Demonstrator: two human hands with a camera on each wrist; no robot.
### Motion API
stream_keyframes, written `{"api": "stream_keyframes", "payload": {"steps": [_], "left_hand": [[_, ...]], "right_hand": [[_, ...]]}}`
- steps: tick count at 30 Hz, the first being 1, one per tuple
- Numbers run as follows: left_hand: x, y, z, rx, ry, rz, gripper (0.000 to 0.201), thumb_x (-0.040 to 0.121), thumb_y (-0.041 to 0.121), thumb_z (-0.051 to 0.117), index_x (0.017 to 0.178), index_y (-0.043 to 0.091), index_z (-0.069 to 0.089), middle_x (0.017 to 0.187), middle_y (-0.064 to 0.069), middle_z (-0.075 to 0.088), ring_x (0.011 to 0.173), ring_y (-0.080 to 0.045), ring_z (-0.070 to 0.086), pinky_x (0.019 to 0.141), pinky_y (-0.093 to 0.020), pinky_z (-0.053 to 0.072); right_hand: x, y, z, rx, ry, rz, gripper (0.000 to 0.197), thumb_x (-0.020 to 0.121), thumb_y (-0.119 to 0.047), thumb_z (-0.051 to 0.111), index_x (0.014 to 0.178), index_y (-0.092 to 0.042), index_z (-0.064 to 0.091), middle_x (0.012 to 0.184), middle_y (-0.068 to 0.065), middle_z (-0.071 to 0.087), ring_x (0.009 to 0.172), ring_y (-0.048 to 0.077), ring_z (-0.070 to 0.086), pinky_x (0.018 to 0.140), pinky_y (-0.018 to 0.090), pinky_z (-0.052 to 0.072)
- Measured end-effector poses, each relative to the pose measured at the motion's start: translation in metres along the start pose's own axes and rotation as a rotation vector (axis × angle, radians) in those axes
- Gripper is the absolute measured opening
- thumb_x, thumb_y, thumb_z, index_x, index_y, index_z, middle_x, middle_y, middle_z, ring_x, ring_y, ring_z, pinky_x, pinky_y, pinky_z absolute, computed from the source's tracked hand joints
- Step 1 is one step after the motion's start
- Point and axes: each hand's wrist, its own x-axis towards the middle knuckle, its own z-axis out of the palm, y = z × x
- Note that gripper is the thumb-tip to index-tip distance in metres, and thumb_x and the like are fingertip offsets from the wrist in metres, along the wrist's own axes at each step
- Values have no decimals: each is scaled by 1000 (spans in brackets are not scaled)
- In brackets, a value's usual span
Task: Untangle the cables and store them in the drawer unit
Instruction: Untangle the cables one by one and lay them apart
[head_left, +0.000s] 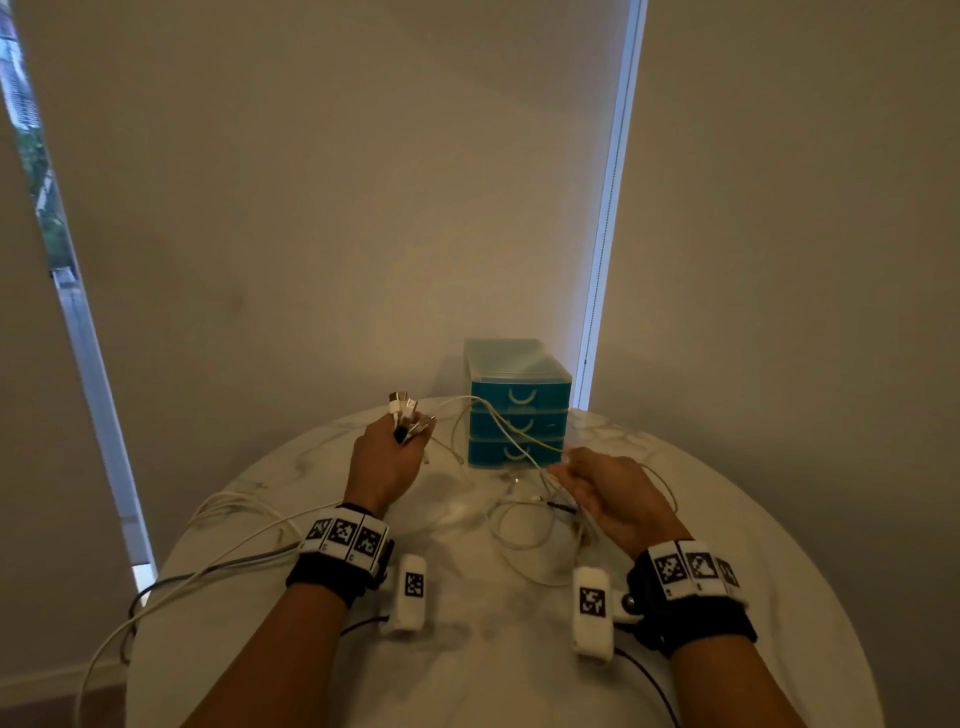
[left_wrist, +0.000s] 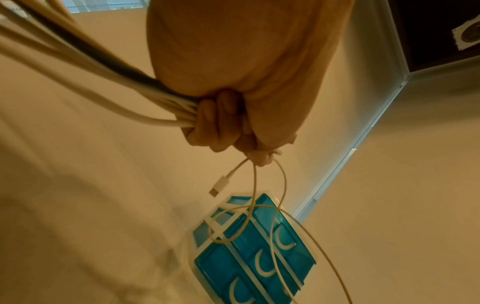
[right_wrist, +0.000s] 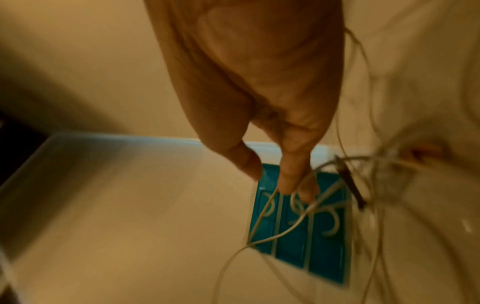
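Note:
A blue three-drawer unit (head_left: 517, 410) stands at the table's far edge, all drawers closed; it also shows in the wrist views (left_wrist: 254, 253) (right_wrist: 301, 232). My left hand (head_left: 387, 457) is raised left of it and grips a bundle of white cables (left_wrist: 103, 86) with one dark one, their plugs (head_left: 405, 415) sticking up past the fingers. Thin white cables (head_left: 498, 431) run from there across the drawer fronts to my right hand (head_left: 608, 488). Its fingers (right_wrist: 291, 176) are extended with thin cable strands (right_wrist: 267, 207) running past the fingertips. A loose tangle (head_left: 535, 519) lies on the table below.
The round white marble table (head_left: 467, 675) carries everything. Long cable lengths (head_left: 208, 566) trail off its left edge toward the floor. Beige blinds hang behind, with bright window gaps (head_left: 608, 208) between them. A dark plug (right_wrist: 353, 191) dangles near my right fingers.

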Motion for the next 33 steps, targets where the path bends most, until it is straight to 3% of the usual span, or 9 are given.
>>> {"api": "stream_keyframes", "payload": {"steps": [3,7,10,12,16,20,26,30,33], "left_hand": [[-3,6,-3,-44,39,116,27,104,41,64,91,20,74,88,4,74,88,-19,68,82,-35,49],[-2,6,-4,-174,4,158,7,96,42,76,94,35,78,95,12,79,92,-2,71,84,-30,53],[-1,4,-3,-180,-41,198,7,90,39,82,94,33,81,94,16,80,92,2,72,84,-29,53],[-1,4,-2,-185,-67,206,7,87,37,85,93,34,83,94,16,80,93,-3,73,90,-37,57],[-2,4,-3,-156,-85,258,15,84,43,84,94,32,83,93,13,81,92,-10,75,91,-49,57],[-1,1,-3,-111,-76,285,33,78,62,73,93,34,82,91,12,81,90,-10,76,87,-49,59],[-6,10,4,-163,-134,265,10,94,24,76,87,30,81,91,12,81,90,-4,75,91,-39,58],[-6,10,3,-180,-84,257,5,89,27,83,93,29,84,92,13,81,91,-3,74,89,-31,56],[3,0,1,-116,36,177,18,86,47,83,94,31,84,86,11,79,85,-10,72,79,-36,55]], "right_hand": [[-13,-9,-1,-373,43,-144,39,102,-29,69,87,6,78,81,17,80,97,31,80,82,31,64],[-33,-25,15,-382,196,-513,42,102,-49,66,87,-12,76,72,6,77,68,20,75,64,33,60],[-35,-32,35,-471,324,-848,22,104,-46,63,98,-27,71,98,-10,72,95,10,67,81,30,56],[-29,-29,47,-599,199,-968,18,109,-40,56,114,-30,71,119,-18,64,122,8,55,97,29,52],[-8,-6,64,-745,-112,-756,28,113,-33,47,126,-30,71,129,-10,67,114,0,60,96,17,52],[-4,14,67,-875,-327,-499,25,109,-30,57,126,-26,74,116,-13,75,100,-1,68,95,25,56],[-12,22,75,-546,-450,-429,20,103,-21,69,119,-13,78,106,0,82,83,0,72,79,13,54],[-8,23,72,-450,-324,-400,14,101,-13,70,108,-7,80,94,5,82,81,5,73,74,17,55],[5,14,52,-245,61,-410,10,95,-11,72,96,-13,81,91,2,82,87,17,77,68,25,56]]}}
